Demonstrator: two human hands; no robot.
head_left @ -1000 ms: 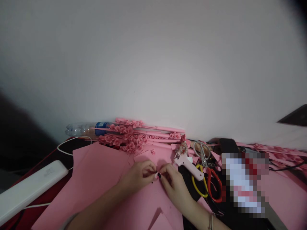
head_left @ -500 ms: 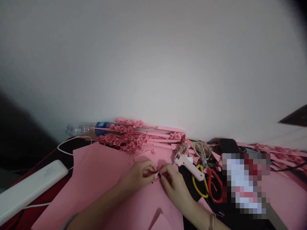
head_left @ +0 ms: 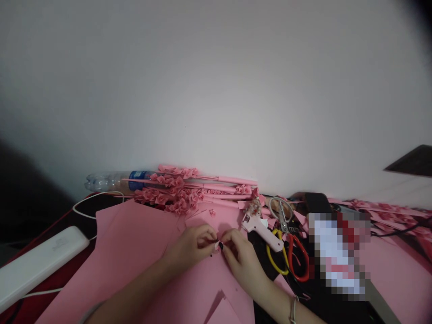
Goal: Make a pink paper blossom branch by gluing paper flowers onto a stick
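My left hand (head_left: 193,245) and my right hand (head_left: 241,261) meet over the pink paper sheets, fingertips nearly touching. Between them is a small pink paper flower (head_left: 217,247), pinched from both sides. Dark nails or a dark bit show at its right edge, and the fingers cover much of it. A loose paper rosette (head_left: 212,213) lies just beyond my hands. Under my forearms spreads a large pink sheet (head_left: 135,252). To the right of my right hand rests a pale pink glue gun (head_left: 265,230).
Pliers with yellow (head_left: 275,258) and red handles (head_left: 299,261) lie right of the glue gun. Bundles of pink paper flowers (head_left: 182,198) line the wall, beside a plastic bottle (head_left: 108,181). A white elongated box (head_left: 47,261) with cables sits left. A blurred bright patch (head_left: 337,256) is at right.
The whole view has shifted slightly, so everything sits a little further left. Both hands keep the same pinch on the paper flower, with only slight finger movement.
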